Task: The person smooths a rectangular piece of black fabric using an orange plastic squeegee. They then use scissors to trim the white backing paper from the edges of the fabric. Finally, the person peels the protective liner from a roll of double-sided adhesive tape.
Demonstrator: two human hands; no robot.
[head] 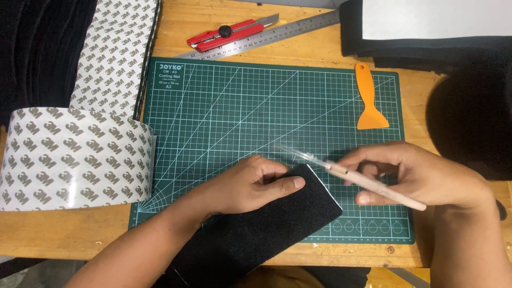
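left hand (250, 186) flat, fingers spread, pinning black felt strip (256, 234) on green cutting mat (266, 106) against slipping; right hand (421, 176) pinches wooden-handled craft knife (352, 178), blade poised above strip's corner.

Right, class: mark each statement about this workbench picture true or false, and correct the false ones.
1. The left hand presses on a black fabric piece. True.
2. The right hand holds the red utility knife. False: it holds a wooden-handled craft knife; the red utility knife lies beside the steel ruler.
3. The orange scraper lies on the green cutting mat. True.
4. The steel ruler lies across the fabric. False: it lies above the mat.
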